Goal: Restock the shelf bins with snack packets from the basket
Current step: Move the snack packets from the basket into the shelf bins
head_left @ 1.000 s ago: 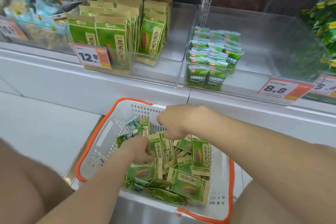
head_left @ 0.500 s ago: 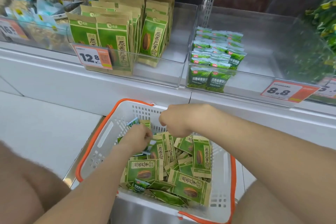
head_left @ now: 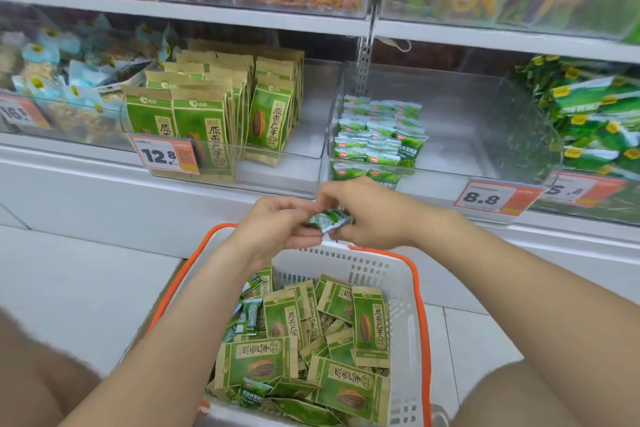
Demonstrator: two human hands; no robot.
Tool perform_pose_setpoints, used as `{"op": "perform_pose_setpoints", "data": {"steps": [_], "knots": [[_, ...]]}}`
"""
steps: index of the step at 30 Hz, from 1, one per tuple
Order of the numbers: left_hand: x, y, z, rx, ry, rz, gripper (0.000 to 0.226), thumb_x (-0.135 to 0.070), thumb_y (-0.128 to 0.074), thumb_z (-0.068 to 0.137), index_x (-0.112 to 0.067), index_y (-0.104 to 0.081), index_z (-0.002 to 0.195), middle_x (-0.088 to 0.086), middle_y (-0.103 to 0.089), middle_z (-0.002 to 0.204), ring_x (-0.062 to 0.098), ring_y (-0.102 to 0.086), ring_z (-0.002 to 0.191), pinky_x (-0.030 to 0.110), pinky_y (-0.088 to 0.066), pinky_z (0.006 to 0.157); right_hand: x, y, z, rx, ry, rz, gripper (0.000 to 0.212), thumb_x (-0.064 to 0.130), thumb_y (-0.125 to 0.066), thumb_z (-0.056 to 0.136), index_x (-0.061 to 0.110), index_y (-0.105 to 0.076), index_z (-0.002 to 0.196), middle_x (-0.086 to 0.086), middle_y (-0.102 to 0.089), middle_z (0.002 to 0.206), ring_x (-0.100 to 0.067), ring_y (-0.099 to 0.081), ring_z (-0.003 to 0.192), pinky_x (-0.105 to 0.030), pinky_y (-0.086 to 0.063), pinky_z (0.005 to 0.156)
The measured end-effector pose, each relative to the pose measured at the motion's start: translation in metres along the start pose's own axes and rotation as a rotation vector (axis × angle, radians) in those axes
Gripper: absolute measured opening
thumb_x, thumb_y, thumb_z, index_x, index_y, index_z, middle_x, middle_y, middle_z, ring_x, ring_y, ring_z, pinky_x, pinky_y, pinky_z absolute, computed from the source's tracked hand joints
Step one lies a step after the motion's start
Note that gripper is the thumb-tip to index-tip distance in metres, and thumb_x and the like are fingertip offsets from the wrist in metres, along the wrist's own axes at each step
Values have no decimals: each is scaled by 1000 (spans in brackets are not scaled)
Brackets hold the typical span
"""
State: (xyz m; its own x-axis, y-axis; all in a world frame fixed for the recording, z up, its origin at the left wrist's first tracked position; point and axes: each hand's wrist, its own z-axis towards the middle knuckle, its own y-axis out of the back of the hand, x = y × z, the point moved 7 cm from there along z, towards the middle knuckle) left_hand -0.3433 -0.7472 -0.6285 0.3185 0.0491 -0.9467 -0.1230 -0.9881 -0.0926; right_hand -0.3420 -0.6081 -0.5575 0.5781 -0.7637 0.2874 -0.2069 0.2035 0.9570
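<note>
A small green snack packet (head_left: 328, 220) is held between my left hand (head_left: 277, 229) and my right hand (head_left: 367, 215), both pinching it above the far rim of the white basket (head_left: 401, 288) with orange handles. The basket holds several brown-and-green seed packets (head_left: 369, 328) and a few small green ones (head_left: 250, 315). Just beyond my hands is a clear shelf bin (head_left: 446, 121) with stacked small green packets (head_left: 377, 137) at its left side. Left of it, another clear bin (head_left: 311, 135) holds upright brown-and-green seed packets (head_left: 207, 114).
Price tags 12.8 (head_left: 162, 156) and 8.8 (head_left: 485, 198) hang on the bin fronts. A bin of green bags (head_left: 595, 118) stands at far right and one of pale blue packets (head_left: 52, 80) at far left. Upper shelf bins sit overhead. White tiled floor lies around the basket.
Both hands have risen out of the basket to its far rim, now holding one small green packet between them. The view has tilted up toward the shelves.
</note>
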Motion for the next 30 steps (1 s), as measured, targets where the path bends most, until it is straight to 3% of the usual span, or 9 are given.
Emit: {"op": "perform_pose_setpoints", "data": {"steps": [2, 5, 9, 13, 17, 23, 25, 27, 30], "knots": [[-3, -3, -1, -31, -26, 20, 17, -10, -59, 104, -9, -77, 105, 17, -76, 110, 29, -78, 89, 40, -65, 81, -7, 9, -5, -26, -69, 55, 23, 29, -74, 94, 20, -63, 112, 2, -71, 95, -19, -67, 91, -43, -53, 89], [-18, -12, -6, -25, -169, 131, 19, -16, -62, 101, -21, -81, 104, 2, -79, 108, 16, -74, 103, 37, -62, 89, -17, 14, -16, 15, -198, 265, 20, 23, -64, 103, 13, -53, 114, -6, -76, 82, -13, -75, 69, -41, -59, 74], [-34, -26, -15, 9, -348, 220, 19, -15, -79, 93, -22, -76, 110, -1, -80, 98, 10, -73, 89, 24, -58, 74, -22, 17, -26, 32, -284, 534, 22, 18, -54, 109, 3, -41, 118, -24, -71, 94, -29, -78, 74, -46, -65, 68], [-48, -32, -19, -63, -400, 166, 19, -16, -81, 90, -20, -75, 108, 4, -80, 95, 19, -76, 81, 26, -61, 73, -27, 34, -30, -85, -346, 685, 42, 22, -60, 106, 2, -43, 140, -25, -70, 101, -29, -79, 78, -46, -66, 73], [-72, -47, -26, -84, -501, 98, 18, -14, -83, 88, -23, -76, 103, 1, -81, 90, 16, -76, 83, 30, -62, 75, -33, 63, -36, -324, -336, 658, 23, 27, -68, 101, 8, -59, 109, -5, -68, 85, -29, -77, 68, -50, -65, 63], [-110, -64, -30, -383, -845, 546, 15, -36, -73, 96, -28, -75, 108, -7, -65, 110, 12, -61, 101, 31, -50, 89, -55, 93, -43, -579, -420, 678, 18, 29, -66, 100, 13, -67, 94, -11, -71, 78, -28, -74, 56, -32, -52, 45], [-118, -70, -33, -496, -951, 659, 12, -27, -70, 96, -27, -73, 108, -1, -56, 119, 18, -53, 114, 29, -39, 100, -72, 104, -46, -725, -470, 591, 20, 31, -65, 98, 18, -63, 84, -7, -68, 75, -31, -73, 62, -30, -51, 49], [-121, -77, -28, -539, -990, 753, 16, -20, -71, 92, -25, -72, 107, 5, -52, 132, 25, -47, 126, 34, -34, 107, -92, 111, -48, -819, -514, 454, 22, 37, -64, 95, 20, -64, 81, -3, -68, 72, -35, -69, 79, -36, -55, 69], [-119, -90, -12, -496, -966, 936, 19, -20, -72, 91, -22, -71, 110, 8, -48, 149, 31, -37, 146, 48, -30, 112, -117, 117, -48, -804, -590, 263, 18, 37, -66, 97, 21, -73, 98, -4, -73, 96, -34, -56, 108, -34, -39, 81]]}}
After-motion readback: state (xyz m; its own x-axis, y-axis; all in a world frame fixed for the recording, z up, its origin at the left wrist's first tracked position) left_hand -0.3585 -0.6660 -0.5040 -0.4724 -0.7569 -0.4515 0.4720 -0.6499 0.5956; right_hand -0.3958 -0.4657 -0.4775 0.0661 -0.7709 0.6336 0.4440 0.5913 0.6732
